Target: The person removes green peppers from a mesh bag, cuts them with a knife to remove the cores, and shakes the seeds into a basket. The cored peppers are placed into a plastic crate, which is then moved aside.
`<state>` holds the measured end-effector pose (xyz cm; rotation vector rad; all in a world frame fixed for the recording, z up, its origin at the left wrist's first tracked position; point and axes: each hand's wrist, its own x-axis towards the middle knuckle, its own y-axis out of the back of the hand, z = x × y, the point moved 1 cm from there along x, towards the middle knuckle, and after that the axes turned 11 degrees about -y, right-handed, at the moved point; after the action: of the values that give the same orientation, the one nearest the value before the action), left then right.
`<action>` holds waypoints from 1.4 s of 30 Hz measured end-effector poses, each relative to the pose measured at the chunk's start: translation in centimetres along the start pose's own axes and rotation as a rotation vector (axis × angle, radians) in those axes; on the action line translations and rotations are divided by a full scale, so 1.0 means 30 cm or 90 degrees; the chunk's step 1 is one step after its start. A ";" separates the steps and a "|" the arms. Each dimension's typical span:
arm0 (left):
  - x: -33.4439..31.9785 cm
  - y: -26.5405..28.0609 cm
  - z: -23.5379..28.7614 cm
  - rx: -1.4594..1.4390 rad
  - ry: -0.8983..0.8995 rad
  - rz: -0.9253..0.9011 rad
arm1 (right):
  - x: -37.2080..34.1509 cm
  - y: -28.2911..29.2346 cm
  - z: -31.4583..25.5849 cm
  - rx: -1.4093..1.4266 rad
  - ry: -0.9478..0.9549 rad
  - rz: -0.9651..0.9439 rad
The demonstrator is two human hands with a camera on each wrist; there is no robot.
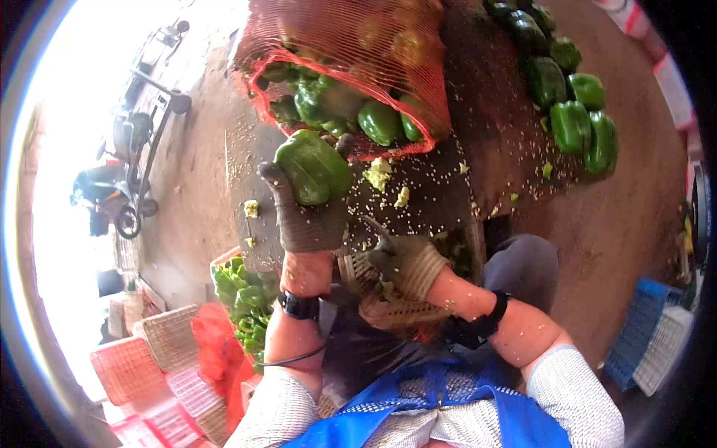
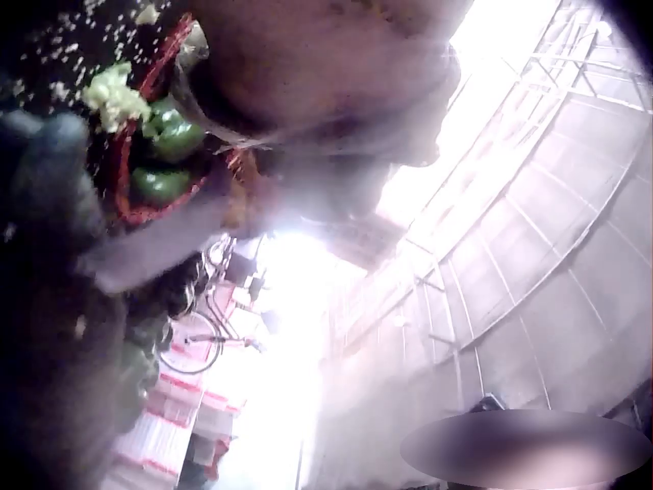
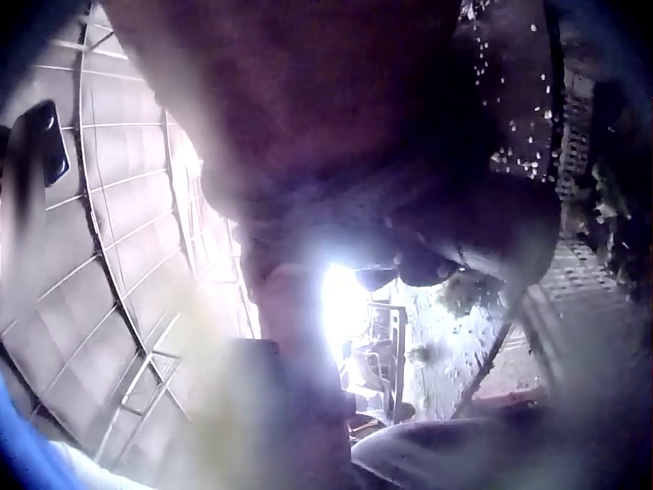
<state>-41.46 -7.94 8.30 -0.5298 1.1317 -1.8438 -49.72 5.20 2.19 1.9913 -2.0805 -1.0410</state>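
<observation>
In the head view, the gloved left hand holds a green bell pepper, thumb on one side and fingers on the other. Below and to its right is the gloved right hand, apart from the pepper. A thin dark shape points up from it; whether this is a finger or a tool I cannot tell. Just beyond the pepper, a red mesh bag lies with its mouth towards me, green peppers inside. Both wrist views are dark and blurred; the left one shows the bag's red edge and a pale core piece.
Seeds and pale core scraps lie on the dark board. Several peppers stand in rows at the right. Under the right hand is a woven basket; green pieces fill a container at the left. Crates stand lower left.
</observation>
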 end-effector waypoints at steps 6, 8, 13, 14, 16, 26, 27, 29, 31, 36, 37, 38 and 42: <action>-0.064 0.053 -0.070 0.145 0.073 -0.058 | -0.042 0.188 -0.039 0.430 0.034 0.068; -0.077 0.072 -0.083 0.237 0.107 -0.200 | -0.034 0.181 -0.028 0.393 0.093 0.107; -0.081 0.044 -0.049 0.458 0.161 -0.195 | -0.014 0.168 -0.006 0.362 0.126 0.181; -0.092 0.032 -0.041 0.511 0.168 -0.185 | -0.014 0.177 -0.011 0.377 0.118 0.177; -0.113 0.019 -0.040 0.538 0.128 -0.169 | -0.017 0.199 -0.024 0.410 0.101 0.168; -0.097 0.047 -0.094 0.504 0.104 -0.037 | 0.005 0.159 -0.014 0.450 0.109 0.160; -0.105 0.024 -0.082 0.539 0.079 -0.092 | 0.014 0.160 0.002 0.403 0.129 0.144; -0.115 0.008 -0.065 0.657 -0.024 -0.174 | 0.004 0.155 0.009 0.482 0.174 0.133; -0.107 -0.001 -0.057 0.792 -0.160 -0.278 | -0.007 0.167 0.000 0.518 0.196 0.099; -0.110 -0.010 -0.077 0.868 -0.246 -0.372 | -0.028 0.184 0.004 0.670 0.166 0.007; -0.108 -0.014 -0.087 0.886 -0.298 -0.409 | -0.029 0.189 0.003 0.669 0.167 0.016; -0.104 -0.015 -0.091 0.894 -0.325 -0.430 | -0.030 0.199 -0.001 0.667 0.169 0.025; -0.108 -0.007 -0.100 0.869 -0.296 -0.411 | -0.051 0.248 -0.024 0.539 0.172 0.054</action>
<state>-42.02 -3.66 7.27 -0.4393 -0.7605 -2.3275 -55.49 5.76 7.15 2.1188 -2.6474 0.1996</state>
